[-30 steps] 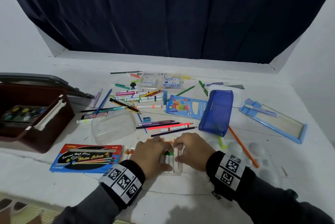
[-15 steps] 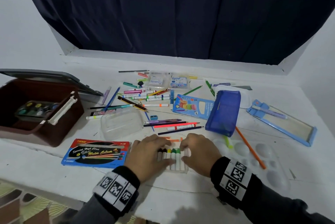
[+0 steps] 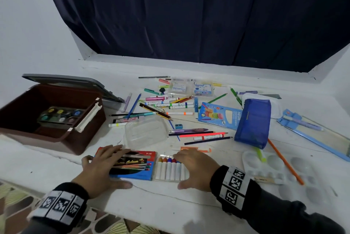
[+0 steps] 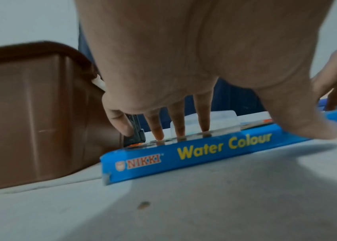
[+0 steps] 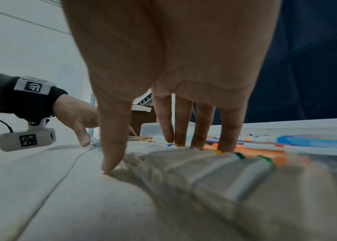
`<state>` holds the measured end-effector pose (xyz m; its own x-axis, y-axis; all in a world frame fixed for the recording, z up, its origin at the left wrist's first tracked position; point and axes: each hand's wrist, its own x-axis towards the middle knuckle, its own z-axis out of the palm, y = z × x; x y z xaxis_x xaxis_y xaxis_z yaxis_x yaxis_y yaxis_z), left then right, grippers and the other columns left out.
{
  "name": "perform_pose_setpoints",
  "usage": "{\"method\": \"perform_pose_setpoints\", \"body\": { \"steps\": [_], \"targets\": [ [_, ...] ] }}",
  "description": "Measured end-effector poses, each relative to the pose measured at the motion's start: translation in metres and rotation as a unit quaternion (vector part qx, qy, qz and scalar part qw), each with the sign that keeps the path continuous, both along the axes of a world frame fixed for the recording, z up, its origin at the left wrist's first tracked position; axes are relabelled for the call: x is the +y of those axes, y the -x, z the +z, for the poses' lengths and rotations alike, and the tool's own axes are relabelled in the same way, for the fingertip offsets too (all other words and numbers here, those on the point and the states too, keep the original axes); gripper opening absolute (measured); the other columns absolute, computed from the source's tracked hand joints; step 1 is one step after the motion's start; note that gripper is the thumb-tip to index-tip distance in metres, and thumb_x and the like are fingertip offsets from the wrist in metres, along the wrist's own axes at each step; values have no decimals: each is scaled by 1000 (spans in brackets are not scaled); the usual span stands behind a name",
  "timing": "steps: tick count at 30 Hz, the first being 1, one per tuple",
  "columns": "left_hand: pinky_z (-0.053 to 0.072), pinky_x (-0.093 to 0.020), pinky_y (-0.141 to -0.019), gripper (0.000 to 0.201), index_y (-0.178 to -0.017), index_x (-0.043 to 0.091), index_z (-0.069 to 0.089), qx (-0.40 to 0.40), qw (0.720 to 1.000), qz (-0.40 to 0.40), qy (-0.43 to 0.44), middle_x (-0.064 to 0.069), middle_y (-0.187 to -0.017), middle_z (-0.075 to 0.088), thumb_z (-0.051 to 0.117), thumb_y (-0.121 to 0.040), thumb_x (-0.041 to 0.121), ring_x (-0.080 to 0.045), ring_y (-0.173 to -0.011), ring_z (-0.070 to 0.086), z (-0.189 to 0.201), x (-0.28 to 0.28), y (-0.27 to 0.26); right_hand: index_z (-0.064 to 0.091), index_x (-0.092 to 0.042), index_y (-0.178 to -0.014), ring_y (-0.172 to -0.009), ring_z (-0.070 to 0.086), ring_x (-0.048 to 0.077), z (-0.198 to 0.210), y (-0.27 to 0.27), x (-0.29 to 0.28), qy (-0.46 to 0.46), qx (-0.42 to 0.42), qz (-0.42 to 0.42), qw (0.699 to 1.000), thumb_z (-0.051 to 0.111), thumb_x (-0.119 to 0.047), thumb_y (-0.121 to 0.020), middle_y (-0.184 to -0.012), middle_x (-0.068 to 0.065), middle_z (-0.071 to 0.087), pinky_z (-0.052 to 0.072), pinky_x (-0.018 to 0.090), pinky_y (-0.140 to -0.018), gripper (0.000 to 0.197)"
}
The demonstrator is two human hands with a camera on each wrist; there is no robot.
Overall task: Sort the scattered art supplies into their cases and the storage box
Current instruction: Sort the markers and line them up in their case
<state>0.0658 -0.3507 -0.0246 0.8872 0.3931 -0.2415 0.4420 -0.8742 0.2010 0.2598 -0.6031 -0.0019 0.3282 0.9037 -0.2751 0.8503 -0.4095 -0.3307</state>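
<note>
Your left hand point(image 3: 103, 167) lies flat, fingers spread, on the watercolour box point(image 3: 136, 165), holding nothing. Just right of the box, your right hand point(image 3: 197, 169) rests with straight fingers on the row of paint tubes point(image 3: 169, 170); grip looks absent, view blurred. Behind the box: clear lid point(image 3: 145, 133). Far left of it: open brown storage box point(image 3: 51, 118).

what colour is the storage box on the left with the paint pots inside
Dark reddish brown storage box, with a grey lid; clearest in the head view.
</note>
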Motion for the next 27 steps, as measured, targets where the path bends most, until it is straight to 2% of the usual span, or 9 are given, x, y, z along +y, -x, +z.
{"method": "perform_pose_setpoints", "body": {
  "steps": [2,5,10,15,18,20,22,24,27],
  "targets": [
    [23,-45,-97,104,-142,59,26,5,1000,-25,3,30,-149,27,37,-48,103,-4,-142,20,-3,13,-4,37,-17,-150,-140,34,20,-2,5,9,-7,-3,4,1000,75,-40,-83,-153,2,39,26,34,-116,80],
    [23,-42,-91,90,-139,61,29,-5,998,-66,12,36,-140,30,56,-58,89,0,-137,25,-4,24,-8,38,-22,-149,-138,37,18,-1,11,21,6,5,5,1000,76,-34,-83,-151,-1,41,29,35,-115,77],
    [20,-39,-92,93,-139,57,34,-14,993,-116,17,37,-135,33,62,-54,83,7,-129,25,-6,33,-7,38,-23,-149,-135,38,18,0,20,37,4,8,-36,999,74,-36,-83,-149,-2,42,28,33,-115,76],
    [18,-36,-88,97,-143,50,36,-33,989,-143,21,25,-142,42,62,-55,81,-6,-134,38,-15,39,-6,43,-24,-146,-130,43,17,5,36,53,-4,12,-96,995,75,-37,-82,-144,-3,48,32,30,-110,73],
    [14,-34,-87,94,-146,50,29,-50,986,-158,8,26,-147,35,67,-64,75,-6,-138,32,-12,38,-6,46,-26,-142,-130,44,15,0,50,61,-35,26,-144,989,77,-34,-81,-142,-5,50,33,28,-110,69],
    [14,-32,-90,94,-149,50,22,-55,987,-153,17,22,-151,27,67,-70,73,-4,-142,23,-11,41,-5,42,-29,-144,-136,39,13,-8,59,62,-63,28,-183,981,77,-36,-79,-146,-7,46,29,31,-116,74],
    [19,-30,-102,95,-149,48,24,-100,984,-129,69,15,-152,24,62,-67,78,-7,-143,24,-12,46,1,36,-29,-149,-143,28,12,-13,66,56,-70,14,-237,969,74,-44,-81,-153,-6,38,20,28,-119,79],
    [29,-33,-110,92,-146,48,32,-144,977,-93,125,13,-148,26,56,-66,86,-8,-137,34,-12,53,14,39,-29,-147,-141,31,13,-15,69,45,-98,9,-306,947,69,-51,-84,-152,-5,38,23,27,-117,74],
    [37,-31,-112,70,-139,44,41,-218,951,-24,220,12,-142,35,59,-76,70,-7,-132,40,-14,60,39,41,-27,-145,-134,40,15,-16,72,30,-144,34,-403,903,62,-52,-89,-148,-2,43,31,26,-111,65]
  ]
}}
